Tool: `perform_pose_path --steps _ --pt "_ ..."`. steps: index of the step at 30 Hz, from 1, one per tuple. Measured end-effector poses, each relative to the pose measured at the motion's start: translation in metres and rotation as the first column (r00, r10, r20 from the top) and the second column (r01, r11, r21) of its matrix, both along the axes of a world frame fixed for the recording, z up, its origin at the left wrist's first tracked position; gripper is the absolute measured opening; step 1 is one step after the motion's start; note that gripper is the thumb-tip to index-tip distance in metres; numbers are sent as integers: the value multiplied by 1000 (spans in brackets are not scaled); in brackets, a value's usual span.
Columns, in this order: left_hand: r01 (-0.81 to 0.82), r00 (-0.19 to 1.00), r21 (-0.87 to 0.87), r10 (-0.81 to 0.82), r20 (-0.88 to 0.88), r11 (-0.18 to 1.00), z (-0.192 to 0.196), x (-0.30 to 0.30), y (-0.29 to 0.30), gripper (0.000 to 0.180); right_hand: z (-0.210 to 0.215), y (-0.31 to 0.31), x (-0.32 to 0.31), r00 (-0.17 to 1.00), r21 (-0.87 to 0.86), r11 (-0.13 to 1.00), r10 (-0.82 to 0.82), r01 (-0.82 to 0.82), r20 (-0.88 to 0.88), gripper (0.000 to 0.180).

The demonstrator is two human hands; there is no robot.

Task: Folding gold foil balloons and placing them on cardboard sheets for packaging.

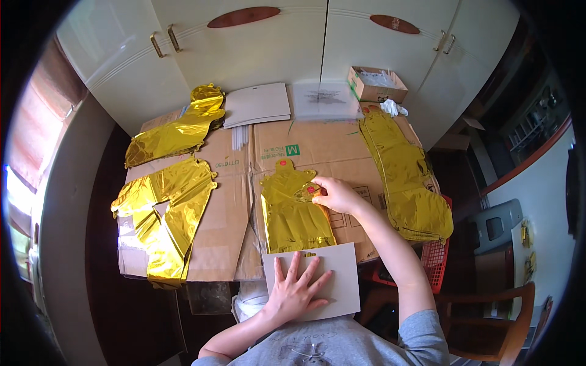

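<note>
My left hand (297,291) lies flat with fingers spread on a pale grey card (342,277) that has a small hanging slot. The card rests at the near table edge, against my body. Beyond its upper edge lies a flat gold foil balloon (293,216), whose lower end meets the card. On the balloon's right side, my right hand (339,195) pinches a folded-over part of the foil near a red spot. A second red spot shows on the tab at its far end.
Cardboard (305,137) covers the table. Other flat gold foil balloons lie at the left (177,207), far left (168,143) and right (403,177). Grey cards (257,102), clear plastic bags (323,100) and an open box (381,93) stand along the back. A wooden chair (488,329) is at the near right.
</note>
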State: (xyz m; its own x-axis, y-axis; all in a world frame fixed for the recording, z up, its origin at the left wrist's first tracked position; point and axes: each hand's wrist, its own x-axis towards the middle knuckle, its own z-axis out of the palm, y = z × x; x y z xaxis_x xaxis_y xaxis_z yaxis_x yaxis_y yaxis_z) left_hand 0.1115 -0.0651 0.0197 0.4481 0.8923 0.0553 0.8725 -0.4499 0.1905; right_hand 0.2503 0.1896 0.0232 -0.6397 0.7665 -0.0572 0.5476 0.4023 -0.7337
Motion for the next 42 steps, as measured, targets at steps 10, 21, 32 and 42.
perform_pose_path --steps 10,21,32,42 --pt "-52 999 -17 52 -2 998 10 -8 20 72 0 1 0 999 43 999 11 -12 34 50" --pt "-76 997 -7 76 6 997 11 -20 51 74 1 3 -1 998 2 1000 5 -5 61 49" --pt "-70 998 1 70 -1 998 15 -29 67 73 2 1 -3 997 184 983 -8 -6 74 66" --pt "-56 998 15 56 1 998 13 -34 74 73 -4 9 -8 996 254 967 -10 -12 86 70"
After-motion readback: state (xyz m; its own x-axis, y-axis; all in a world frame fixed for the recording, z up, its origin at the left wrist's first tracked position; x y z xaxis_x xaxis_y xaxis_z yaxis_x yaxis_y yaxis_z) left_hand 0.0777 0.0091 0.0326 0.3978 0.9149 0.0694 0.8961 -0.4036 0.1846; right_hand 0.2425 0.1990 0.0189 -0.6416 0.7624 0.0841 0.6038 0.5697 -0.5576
